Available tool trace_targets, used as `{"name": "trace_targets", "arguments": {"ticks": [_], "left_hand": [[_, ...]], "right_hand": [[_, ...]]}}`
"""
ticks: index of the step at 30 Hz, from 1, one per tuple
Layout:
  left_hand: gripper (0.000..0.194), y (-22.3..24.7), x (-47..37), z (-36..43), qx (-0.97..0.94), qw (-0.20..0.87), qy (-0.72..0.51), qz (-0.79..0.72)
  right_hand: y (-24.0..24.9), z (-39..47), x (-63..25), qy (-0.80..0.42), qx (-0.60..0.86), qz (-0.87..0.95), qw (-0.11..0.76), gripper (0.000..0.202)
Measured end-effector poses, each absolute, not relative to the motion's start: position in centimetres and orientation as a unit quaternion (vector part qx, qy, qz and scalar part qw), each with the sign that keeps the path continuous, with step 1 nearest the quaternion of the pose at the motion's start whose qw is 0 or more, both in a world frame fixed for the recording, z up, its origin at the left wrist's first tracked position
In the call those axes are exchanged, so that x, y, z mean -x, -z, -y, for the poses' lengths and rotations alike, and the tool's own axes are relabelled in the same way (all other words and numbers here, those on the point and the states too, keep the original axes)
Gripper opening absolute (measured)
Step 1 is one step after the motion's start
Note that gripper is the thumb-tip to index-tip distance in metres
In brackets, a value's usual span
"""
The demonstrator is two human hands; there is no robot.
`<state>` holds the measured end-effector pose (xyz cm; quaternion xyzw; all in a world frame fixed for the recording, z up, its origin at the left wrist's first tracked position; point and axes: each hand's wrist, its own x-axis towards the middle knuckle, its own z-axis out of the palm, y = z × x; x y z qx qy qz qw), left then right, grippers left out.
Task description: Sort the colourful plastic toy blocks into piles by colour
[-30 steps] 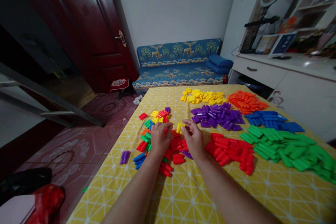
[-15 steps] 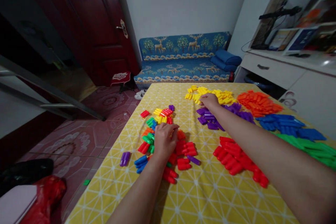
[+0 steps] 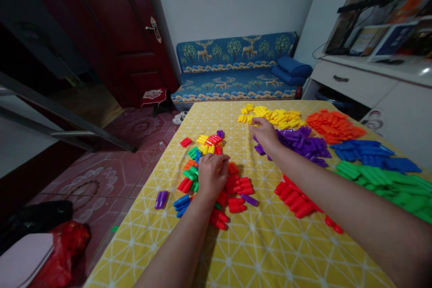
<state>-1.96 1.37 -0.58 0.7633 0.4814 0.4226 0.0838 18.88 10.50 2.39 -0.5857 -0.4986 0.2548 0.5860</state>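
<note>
Over the mixed-colour pile on the yellow tablecloth (image 3: pixel 263 243) rests my left hand (image 3: pixel 213 174), its fingers bent; what lies under them is hidden. Red pieces (image 3: pixel 232 184), green pieces (image 3: pixel 191 173) and blue pieces (image 3: pixel 181 205) surround it. My right hand (image 3: pixel 263 134) is between the yellow pile (image 3: pixel 283 118) and the purple pile (image 3: pixel 300 144), thumb and fingers drawn together; anything between them is too small to make out. Its forearm passes over part of the red pile (image 3: pixel 297 198).
Orange (image 3: pixel 334 126), blue (image 3: pixel 364 155) and green (image 3: pixel 388 184) piles lie along the table's right side. A purple piece (image 3: pixel 161 199) sits near the left edge. Behind the table stands a blue patterned sofa (image 3: pixel 232 83), with a white cabinet (image 3: pixel 364 92) at the right.
My right hand has moved slightly left and toward me, away from the yellow pile. My left hand stays over the mixed pile. The view has shifted a little.
</note>
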Motion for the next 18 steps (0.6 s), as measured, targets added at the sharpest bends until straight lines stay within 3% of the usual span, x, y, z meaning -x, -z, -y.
{"name": "trace_targets", "arguments": {"ticks": [3,7,9,12,18], "left_hand": [[0.015,0.6,2.0,-1.4,-0.759,0.080,-0.429,-0.483],[0.015,0.6,1.9,-1.3,-0.756,0.083,-0.434,-0.483],[0.015,0.6,1.9,-1.3,-0.754,0.083,-0.437,-0.484],[0.015,0.3,1.9,-1.2,-0.749,0.070,-0.438,-0.493],[0.028,-0.1,2.0,-0.7,-0.745,0.047,-0.394,-0.536]], "right_hand": [[-2.3,-3.9,-17.5,-0.258,0.566,0.617,0.482,0.031],[-1.8,4.2,-16.8,-0.150,0.609,0.725,0.286,0.054],[-1.1,6.4,-16.1,-0.137,0.619,0.736,0.238,0.057],[0.1,7.3,-14.1,-0.131,0.625,0.726,0.255,0.051],[1.5,6.3,-10.6,-0.169,0.634,0.648,0.386,0.033]]}}
